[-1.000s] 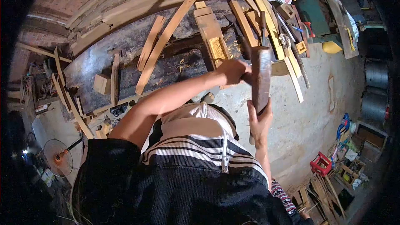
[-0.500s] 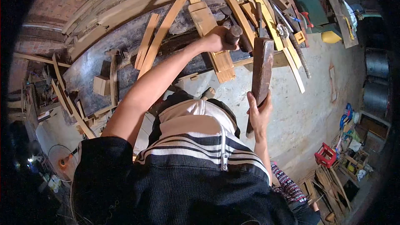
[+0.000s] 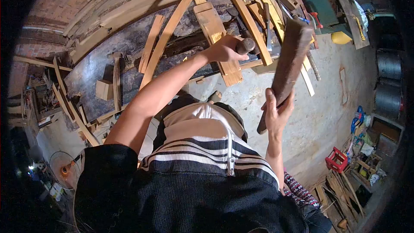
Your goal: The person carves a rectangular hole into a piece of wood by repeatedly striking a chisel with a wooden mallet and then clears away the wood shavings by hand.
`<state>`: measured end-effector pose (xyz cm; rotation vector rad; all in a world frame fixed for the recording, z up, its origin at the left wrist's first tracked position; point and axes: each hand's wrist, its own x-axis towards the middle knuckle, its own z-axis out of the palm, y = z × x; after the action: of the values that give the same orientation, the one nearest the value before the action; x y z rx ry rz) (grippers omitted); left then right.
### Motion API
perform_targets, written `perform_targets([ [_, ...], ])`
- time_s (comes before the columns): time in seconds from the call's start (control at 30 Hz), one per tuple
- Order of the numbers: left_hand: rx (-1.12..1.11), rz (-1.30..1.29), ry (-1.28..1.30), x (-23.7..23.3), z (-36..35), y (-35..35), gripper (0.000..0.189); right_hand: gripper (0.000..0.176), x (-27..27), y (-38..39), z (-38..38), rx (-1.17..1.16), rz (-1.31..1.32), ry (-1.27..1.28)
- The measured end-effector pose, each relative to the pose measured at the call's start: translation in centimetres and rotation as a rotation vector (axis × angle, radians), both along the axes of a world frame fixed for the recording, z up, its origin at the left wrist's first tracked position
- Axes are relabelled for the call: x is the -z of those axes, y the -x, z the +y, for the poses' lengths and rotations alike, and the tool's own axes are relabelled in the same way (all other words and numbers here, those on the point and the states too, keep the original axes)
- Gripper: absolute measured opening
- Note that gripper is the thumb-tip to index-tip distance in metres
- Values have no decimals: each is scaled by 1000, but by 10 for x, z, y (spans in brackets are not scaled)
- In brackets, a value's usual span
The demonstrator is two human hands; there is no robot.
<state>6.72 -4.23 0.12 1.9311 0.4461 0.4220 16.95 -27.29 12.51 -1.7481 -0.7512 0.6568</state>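
Observation:
My left hand is wrapped round the upright handle of a chisel above a pale wooden board. The round end of the handle faces up at me, while the blade is hidden beneath. In my right hand is a long, dark wooden mallet, its thick end raised and slanting to the upper right, slightly blurred. The mallet is apart from the chisel. A bright patch that looks like a fresh cut shows on the board beside my left fingers. Another chisel lies on the bench to the right.
Several wood strips lie across the dark, worn bench. A small wooden block sits at its left. A red crate stands on the concrete floor. At lower right, part of another person's patterned clothing shows.
The mallet has swung up and to the right, away from the chisel, and my right hand has moved slightly right and up. My left hand has barely shifted.

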Motion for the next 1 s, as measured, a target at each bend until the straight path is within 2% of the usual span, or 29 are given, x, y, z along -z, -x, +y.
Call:
perform_targets([
  [0.03, 1, -105, 85, -1, -2, 0, 42, 52, -3, 0, 1, 3, -24, -76],
  [0.07, 4, 21, 78, 5, -3, -4, 42, 53, -3, -3, 0, -22, -62, -132],
  [0.1, 4, 22, 76, 6, -9, -7, 42, 54, -3, -5, -1, -50, -99, -190],
  [0.17, -131, -29, -232, 6, -27, -7, 29, 49, 9, -5, -4, -39, -81, -197],
  [0.2, -110, -459, -450, 3, -30, 1, 33, 47, 19, -4, -4, -92, -189, -56],
  [0.23, -64, -223, -220, -1, -37, -6, 34, 45, 25, -5, -5, -143, -298, 89],
  [0.27, 6, 84, -316, -5, -43, -10, 38, 43, 26, -8, -5, -246, -411, 298],
  [0.3, 74, 392, -407, -28, -49, -11, 43, 45, 29, -6, -11, -189, -410, 289],
  [0.33, 13, 352, -302, -31, -55, -12, 44, 46, 29, -6, -15, -149, -337, 265],
  [0.37, -59, 131, -315, -9, -57, -12, 43, 46, 30, -4, -21, -106, -252, 253],
  [0.4, -86, -105, -237, 3, -61, -11, 43, 44, 36, -5, -30, -59, -286, 260],
  [0.43, -115, -349, -169, 15, -61, -13, 43, 41, 29, 1, -31, -9, -127, 108],
  [0.47, -146, -356, -216, 30, -63, -15, 35, 40, 33, 0, -35, -4, -139, 34],
  [0.5, -143, -354, -219, 22, -64, -13, 35, 39, 42, -1, -40, 4, -151, -41],
  [0.53, -108, -183, -213, 6, -67, -12, 31, 45, 55, -4, -41, -49, -338, -24],
  [0.57, -74, -15, -207, -8, -69, -12, 26, 44, 61, -6, -45, -94, -327, 146],
  [0.6, -17, 258, -304, -12, -71, -19, 22, 46, 57, -3, -45, -85, -322, 206],
  [0.63, -23, 258, -305, -10, -70, -22, 22, 47, 54, -2, -44, -84, -315, 263],
  [0.7, -60, -51, -336, 6, -73, -18, 25, 42, 24, 6, -40, -11, -124, 325],
  [0.73, -81, -176, -218, 10, -76, -14, 27, 40, 40, 4, -50, 23, -160, 144],
  [0.77, -163, -360, -258, 16, -79, -15, 30, 39, 50, 2, -56, 59, -162, 37],
  [0.83, -90, -123, -240, -3, -78, -10, 30, 40, 54, 2, -52, 65, -149, 91],
  [0.87, -70, 56, -294, -7, -80, -15, 29, 51, 65, -6, -48, -97, -350, 155],
  [0.9, -54, 236, -344, -9, -83, -20, 29, 47, 66, -7, -45, -74, -232, 212],
  [0.97, -62, 284, -341, -7, -81, -21, 28, 41, 64, -11, -46, -90, -277, 187],
  [1.0, -31, 389, -369, -7, -83, -21, 27, 41, 61, -8, -49, -89, -273, 196],
])
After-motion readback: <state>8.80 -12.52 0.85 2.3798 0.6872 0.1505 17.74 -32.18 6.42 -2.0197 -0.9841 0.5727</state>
